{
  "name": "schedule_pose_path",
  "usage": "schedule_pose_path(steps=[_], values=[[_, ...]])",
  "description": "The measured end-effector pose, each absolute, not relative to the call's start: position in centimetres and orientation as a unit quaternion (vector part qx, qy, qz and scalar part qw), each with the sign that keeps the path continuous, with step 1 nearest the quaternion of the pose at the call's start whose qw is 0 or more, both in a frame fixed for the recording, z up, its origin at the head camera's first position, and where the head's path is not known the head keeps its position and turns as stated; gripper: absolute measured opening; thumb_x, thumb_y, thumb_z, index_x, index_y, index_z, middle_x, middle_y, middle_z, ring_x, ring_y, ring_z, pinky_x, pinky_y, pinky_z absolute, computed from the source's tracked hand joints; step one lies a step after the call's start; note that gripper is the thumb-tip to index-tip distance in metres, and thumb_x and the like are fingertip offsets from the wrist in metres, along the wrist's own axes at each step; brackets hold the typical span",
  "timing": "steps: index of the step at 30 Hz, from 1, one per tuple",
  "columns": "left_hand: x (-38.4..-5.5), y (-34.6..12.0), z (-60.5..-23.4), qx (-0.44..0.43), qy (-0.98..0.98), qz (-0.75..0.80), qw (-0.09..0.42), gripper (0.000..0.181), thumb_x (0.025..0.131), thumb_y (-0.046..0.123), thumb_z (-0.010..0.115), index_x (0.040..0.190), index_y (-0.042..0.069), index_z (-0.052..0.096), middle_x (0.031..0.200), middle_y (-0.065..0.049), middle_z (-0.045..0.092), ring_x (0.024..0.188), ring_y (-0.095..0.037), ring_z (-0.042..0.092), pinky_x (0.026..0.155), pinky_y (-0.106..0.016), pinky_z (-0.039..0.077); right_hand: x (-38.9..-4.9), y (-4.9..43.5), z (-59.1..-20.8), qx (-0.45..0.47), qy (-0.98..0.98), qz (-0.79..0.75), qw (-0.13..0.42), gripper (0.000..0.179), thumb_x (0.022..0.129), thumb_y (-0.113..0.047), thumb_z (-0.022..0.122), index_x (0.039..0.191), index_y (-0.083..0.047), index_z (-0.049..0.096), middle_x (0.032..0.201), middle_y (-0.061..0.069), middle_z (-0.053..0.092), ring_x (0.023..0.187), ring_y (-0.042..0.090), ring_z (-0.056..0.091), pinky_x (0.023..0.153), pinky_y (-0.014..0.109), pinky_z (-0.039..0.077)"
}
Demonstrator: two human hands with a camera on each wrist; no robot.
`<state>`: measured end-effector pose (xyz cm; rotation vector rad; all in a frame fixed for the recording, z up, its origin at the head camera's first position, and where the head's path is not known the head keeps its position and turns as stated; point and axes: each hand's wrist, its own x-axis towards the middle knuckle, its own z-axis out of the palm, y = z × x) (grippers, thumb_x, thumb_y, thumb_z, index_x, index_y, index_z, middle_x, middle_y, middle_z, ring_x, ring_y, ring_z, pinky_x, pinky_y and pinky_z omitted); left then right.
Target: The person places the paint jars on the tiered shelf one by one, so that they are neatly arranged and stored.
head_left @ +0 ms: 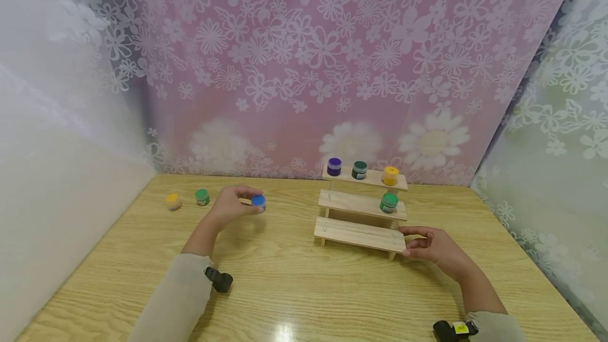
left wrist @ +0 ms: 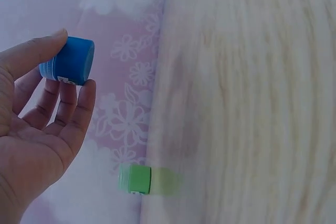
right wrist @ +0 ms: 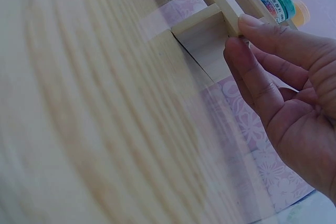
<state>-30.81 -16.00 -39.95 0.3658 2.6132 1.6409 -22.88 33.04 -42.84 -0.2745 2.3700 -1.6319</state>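
My left hand point(head_left: 234, 206) pinches a blue paint jar point(head_left: 258, 202) between thumb and fingers; in the left wrist view the blue jar point(left wrist: 75, 60) is tipped on its side relative to that camera. On the right, my right hand point(head_left: 434, 249) grips the right end of the lowest step of a three-tier wooden stand point(head_left: 359, 232). The right wrist view shows thumb and fingertips on the corner of that board point(right wrist: 227, 11). A green jar point(head_left: 389, 203) stands on the middle tier. Purple point(head_left: 334, 167), dark green point(head_left: 359, 170) and yellow point(head_left: 390, 176) jars stand along the top tier.
Left of my left hand, a yellow jar point(head_left: 173, 202) and a green jar point(head_left: 202, 197) stand on the wooden table point(head_left: 294, 289). A pink flowered curtain point(head_left: 285, 67) hangs behind the table's back edge, with pale sheets at both sides.
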Motion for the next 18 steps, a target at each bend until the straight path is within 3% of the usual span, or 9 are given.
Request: schedule_pose_path(steps=[12,18], values=[[-29.8,-14.3,-38.5,0.163,0.819,0.549,0.014,0.036,0.067,0.027,0.077,0.100,0.024,0.066,0.106,0.001,0.056,0.091,-0.020,0.057,0.070,-0.031,0.053,-22.9,33.0,-42.8,-0.096,0.811,-0.563,0.127,0.064,0.076,-0.017,0.070,0.131,-0.003,0.041,0.105,0.021,0.055,0.089,0.022,0.058,0.075,0.038,0.050],[-27.8,-12.9,-35.6,0.195,0.801,0.566,0.020,0.033,0.072,0.011,0.074,0.104,0.012,0.066,0.112,-0.006,0.053,0.093,-0.027,0.056,0.072,-0.031,0.052,-23.0,33.1,-42.9,-0.097,0.811,-0.563,0.128,0.064,0.076,-0.017,0.070,0.131,-0.003,0.041,0.104,0.021,0.055,0.089,0.023,0.058,0.076,0.038,0.050]])
